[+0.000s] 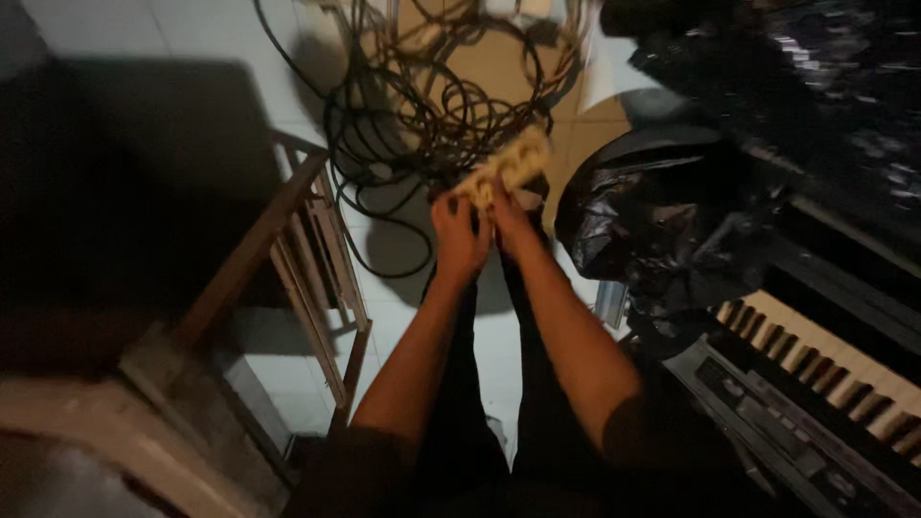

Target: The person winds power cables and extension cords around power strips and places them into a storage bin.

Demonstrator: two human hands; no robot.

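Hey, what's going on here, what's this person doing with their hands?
A person stands over a tiled floor, holding a pale power strip out in front with both hands. The left hand and right hand close around its near end, side by side. Beyond it a tangle of dark cables lies on the floor. A black plastic bag and an electronic keyboard sit to the right, a wooden frame to the left.
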